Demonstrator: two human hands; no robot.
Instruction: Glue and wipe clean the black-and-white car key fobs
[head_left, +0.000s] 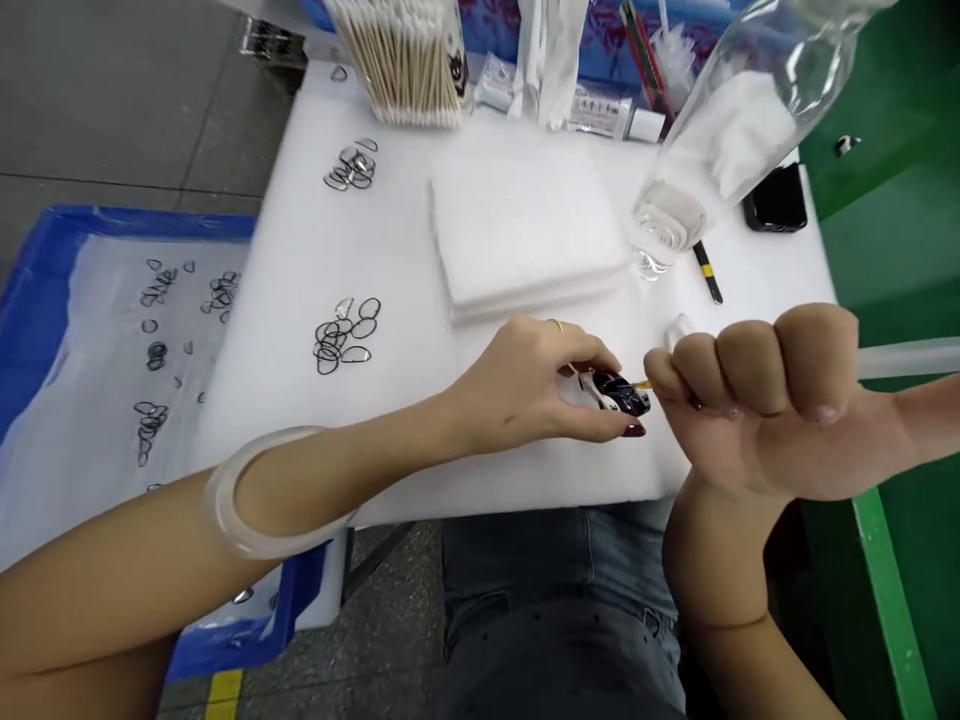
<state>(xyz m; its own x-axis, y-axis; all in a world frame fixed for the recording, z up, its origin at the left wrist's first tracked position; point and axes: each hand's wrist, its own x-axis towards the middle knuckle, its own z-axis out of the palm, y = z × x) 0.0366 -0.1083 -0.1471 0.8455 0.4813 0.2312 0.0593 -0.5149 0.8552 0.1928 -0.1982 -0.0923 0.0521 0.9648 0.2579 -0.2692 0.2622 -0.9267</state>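
White foam padding covers the table (300, 260); near its front edge the left hand (536, 385) pinches a small glossy dark-and-white piece (619, 393), while the right hand (765, 400), fisted, presses a thin wooden swab stick (642, 385) against it.

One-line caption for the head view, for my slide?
Left hand pinches a small dark part over the white foam pad while the right hand applies a thin stick.
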